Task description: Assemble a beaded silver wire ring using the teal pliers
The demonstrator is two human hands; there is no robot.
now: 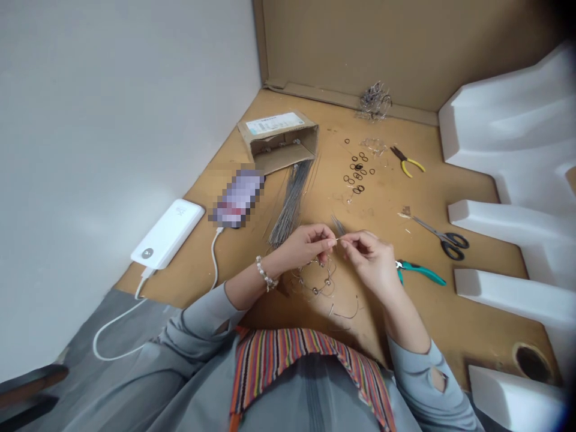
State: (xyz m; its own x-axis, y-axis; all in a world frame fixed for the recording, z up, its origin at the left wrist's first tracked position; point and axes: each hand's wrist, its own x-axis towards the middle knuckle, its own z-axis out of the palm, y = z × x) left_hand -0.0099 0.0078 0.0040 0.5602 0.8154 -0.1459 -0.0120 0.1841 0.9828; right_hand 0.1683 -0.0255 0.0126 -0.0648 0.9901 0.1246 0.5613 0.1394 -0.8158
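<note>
My left hand (312, 245) is closed, thumb and fingertips pinching a thin piece of wire (338, 239) in front of me. The fingertips of my right hand (371, 259) pinch the same short span from the other side. A loop of wire with round shiny beads (315, 290) lies just below my left hand; whether it joins the pinched wire cannot be made out. Grey wire ends (337, 224) show just beyond my fingertips. By my right wrist lie green-handled pliers (422, 272), their jaws partly hidden behind it.
A bundle of straight wires (291, 204) extends from an open cardboard box (281, 141). Black rings (357, 171), yellow-handled pliers (407, 162), scissors (443, 237) and tangled wire (375, 102) lie beyond. Left are a phone (238, 198) and power bank (167, 234); right, white foam (490, 225).
</note>
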